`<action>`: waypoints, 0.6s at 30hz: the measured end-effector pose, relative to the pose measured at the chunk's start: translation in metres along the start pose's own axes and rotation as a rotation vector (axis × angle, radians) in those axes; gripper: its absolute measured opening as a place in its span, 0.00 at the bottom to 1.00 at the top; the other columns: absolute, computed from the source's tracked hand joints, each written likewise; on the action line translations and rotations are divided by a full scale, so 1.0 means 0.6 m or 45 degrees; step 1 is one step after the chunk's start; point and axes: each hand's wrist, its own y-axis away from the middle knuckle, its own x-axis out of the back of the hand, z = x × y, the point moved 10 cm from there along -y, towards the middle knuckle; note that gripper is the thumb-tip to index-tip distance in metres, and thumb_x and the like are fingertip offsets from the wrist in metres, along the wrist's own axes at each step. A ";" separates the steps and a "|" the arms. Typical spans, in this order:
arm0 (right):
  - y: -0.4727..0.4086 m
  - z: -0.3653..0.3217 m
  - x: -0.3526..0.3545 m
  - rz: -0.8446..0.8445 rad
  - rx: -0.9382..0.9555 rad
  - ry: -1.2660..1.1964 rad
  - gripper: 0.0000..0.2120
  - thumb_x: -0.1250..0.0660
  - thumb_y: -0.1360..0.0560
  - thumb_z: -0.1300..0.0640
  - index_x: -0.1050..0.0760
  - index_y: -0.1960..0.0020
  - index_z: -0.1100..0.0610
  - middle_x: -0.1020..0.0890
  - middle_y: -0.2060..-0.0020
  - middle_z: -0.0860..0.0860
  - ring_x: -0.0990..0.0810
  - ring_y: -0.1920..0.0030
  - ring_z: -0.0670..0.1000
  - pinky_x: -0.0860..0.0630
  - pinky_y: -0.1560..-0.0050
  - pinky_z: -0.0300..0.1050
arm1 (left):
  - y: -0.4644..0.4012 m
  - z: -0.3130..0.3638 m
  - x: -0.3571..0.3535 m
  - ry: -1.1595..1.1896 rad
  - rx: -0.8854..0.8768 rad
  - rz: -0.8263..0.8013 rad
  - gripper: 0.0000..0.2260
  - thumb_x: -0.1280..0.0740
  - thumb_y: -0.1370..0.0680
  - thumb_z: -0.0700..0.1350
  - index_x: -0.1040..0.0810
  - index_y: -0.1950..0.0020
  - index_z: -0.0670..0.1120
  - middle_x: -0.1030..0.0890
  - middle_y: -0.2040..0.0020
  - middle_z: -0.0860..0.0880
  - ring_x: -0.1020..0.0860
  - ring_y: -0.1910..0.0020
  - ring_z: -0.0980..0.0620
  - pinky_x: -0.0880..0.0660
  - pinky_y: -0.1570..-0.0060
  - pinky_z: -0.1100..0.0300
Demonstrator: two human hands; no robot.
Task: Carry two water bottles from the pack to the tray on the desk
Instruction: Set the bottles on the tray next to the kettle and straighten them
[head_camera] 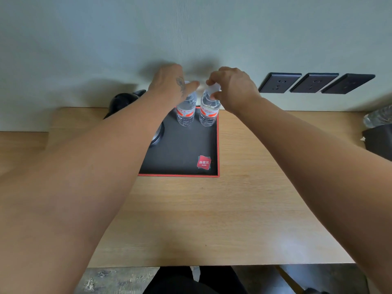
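Bare tray front (kettle left)

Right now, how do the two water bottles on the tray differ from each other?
The left bottle stands nearer the tray's middle; the right bottle stands close to the tray's red right rim. The left bottle's cap is hidden under the left hand, while the right bottle's white cap shows between the fingers of the right hand. Both are clear, upright, red-labelled, at the tray's far end, each gripped at the top.

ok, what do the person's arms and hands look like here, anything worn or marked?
Both arms are bare to past the elbow: no sleeves, gloves, watch or rings visible. The left hand has a dark tattoo on its back near the wrist. The right hand shows no markings.
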 end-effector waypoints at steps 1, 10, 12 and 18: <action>-0.002 -0.001 0.000 -0.008 0.006 -0.009 0.18 0.24 0.23 0.58 0.19 0.34 0.52 0.18 0.38 0.54 0.19 0.38 0.60 0.23 0.42 0.53 | -0.001 -0.006 -0.001 0.049 0.015 -0.001 0.29 0.30 0.20 0.59 0.37 0.69 0.43 0.35 0.72 0.44 0.32 0.71 0.41 0.31 0.70 0.48; -0.012 0.000 0.002 -0.057 0.012 0.072 0.21 0.24 0.23 0.49 0.20 0.32 0.52 0.17 0.37 0.57 0.20 0.37 0.63 0.23 0.42 0.53 | 0.001 -0.006 -0.018 0.233 0.021 0.068 0.22 0.33 0.21 0.59 0.24 0.57 0.39 0.14 0.69 0.39 0.14 0.71 0.43 0.19 0.62 0.51; -0.016 -0.004 0.000 -0.045 0.020 0.182 0.24 0.27 0.22 0.43 0.22 0.31 0.55 0.18 0.38 0.61 0.20 0.38 0.65 0.24 0.46 0.52 | 0.000 -0.013 -0.020 0.280 0.054 0.062 0.18 0.33 0.21 0.60 0.27 0.55 0.46 0.17 0.71 0.43 0.15 0.74 0.46 0.23 0.67 0.54; -0.023 -0.020 -0.013 0.028 0.064 0.432 0.31 0.38 0.18 0.34 0.23 0.37 0.63 0.17 0.45 0.63 0.18 0.44 0.65 0.33 0.56 0.51 | 0.006 -0.029 -0.032 0.455 0.116 0.039 0.17 0.32 0.19 0.59 0.29 0.51 0.46 0.19 0.67 0.45 0.13 0.70 0.43 0.34 0.72 0.59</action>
